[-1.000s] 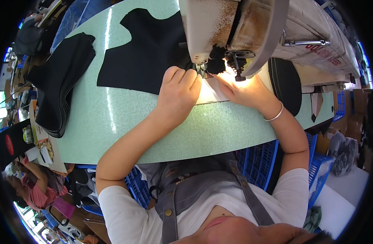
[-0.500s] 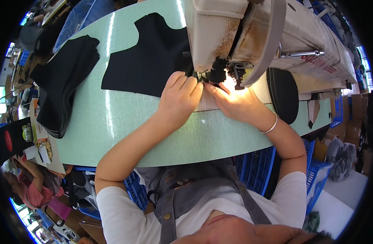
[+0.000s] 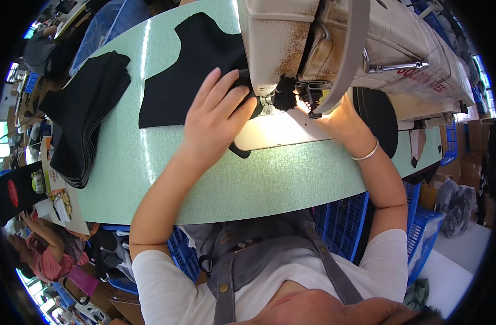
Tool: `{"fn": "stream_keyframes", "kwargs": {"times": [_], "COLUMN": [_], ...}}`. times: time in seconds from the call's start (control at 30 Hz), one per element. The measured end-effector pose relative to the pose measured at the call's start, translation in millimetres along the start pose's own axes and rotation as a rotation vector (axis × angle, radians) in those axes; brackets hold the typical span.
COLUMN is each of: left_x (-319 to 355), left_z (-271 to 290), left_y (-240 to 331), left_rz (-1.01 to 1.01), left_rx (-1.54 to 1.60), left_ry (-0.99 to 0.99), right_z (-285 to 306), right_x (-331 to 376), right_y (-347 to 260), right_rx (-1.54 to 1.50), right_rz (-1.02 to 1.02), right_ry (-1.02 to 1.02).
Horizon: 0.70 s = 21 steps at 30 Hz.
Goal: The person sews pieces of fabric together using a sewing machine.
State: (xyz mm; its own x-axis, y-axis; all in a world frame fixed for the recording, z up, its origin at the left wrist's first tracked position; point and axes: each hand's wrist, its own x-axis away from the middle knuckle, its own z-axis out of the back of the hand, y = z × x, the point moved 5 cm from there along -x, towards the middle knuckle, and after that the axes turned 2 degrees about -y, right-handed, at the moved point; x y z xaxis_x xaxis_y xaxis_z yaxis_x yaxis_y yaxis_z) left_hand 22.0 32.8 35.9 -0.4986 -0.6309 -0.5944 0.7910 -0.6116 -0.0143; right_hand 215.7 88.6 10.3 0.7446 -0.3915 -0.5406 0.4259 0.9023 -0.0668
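My left hand [image 3: 212,114] lies with its fingers spread on a black fabric piece [image 3: 169,86], just left of the presser foot [image 3: 267,103] of a sewing machine [image 3: 291,43]. A small black rounded end [image 3: 241,151] shows below that hand; I cannot tell if it belongs to the same piece. Under the machine's lamp, right of the needle area, is my right hand [image 3: 348,127], a pale bangle on its wrist. Its fingers are hidden behind the machine parts and washed out by glare. Between the hands the pale machine bed [image 3: 291,132] is uncovered.
A thick stack of black fabric pieces [image 3: 88,119] sits at the left of the green table [image 3: 248,189]. A rounded black piece with a stitched line [image 3: 378,122] lies right of my right hand. Blue crates [image 3: 340,227] stand below the table edge. Another person [image 3: 50,249] sits far left.
My hands, close together at the needle before, have moved apart. The left has spread its fingers and shifted left; the right has gone right, behind the machine parts. The black piece has shifted slightly.
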Motion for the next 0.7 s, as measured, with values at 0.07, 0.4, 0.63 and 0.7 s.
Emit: {"fn": "stream_keyframes", "kwargs": {"times": [0.07,0.4,0.63,0.7], "left_x": [0,5,4,1], "left_z": [3,-16,-20,-14], "left_y": [-5,19,22,20], "left_rz": [-0.079,-0.094,-0.04,-0.014], "left_rx": [0.07,0.063,0.013,0.029], "left_ry": [-0.109,-0.149,-0.046,-0.068], "right_z": [4,-13,-17,-16], "right_x": [-1,-2,-10,-7], "right_y": [-3,-5,-27,-13], "right_rx": [0.007,-0.479,0.007,-0.134], "right_rz": [0.042,-0.339,0.033,-0.059], "right_ry": [0.061,-0.198,-0.014,0.01]}}
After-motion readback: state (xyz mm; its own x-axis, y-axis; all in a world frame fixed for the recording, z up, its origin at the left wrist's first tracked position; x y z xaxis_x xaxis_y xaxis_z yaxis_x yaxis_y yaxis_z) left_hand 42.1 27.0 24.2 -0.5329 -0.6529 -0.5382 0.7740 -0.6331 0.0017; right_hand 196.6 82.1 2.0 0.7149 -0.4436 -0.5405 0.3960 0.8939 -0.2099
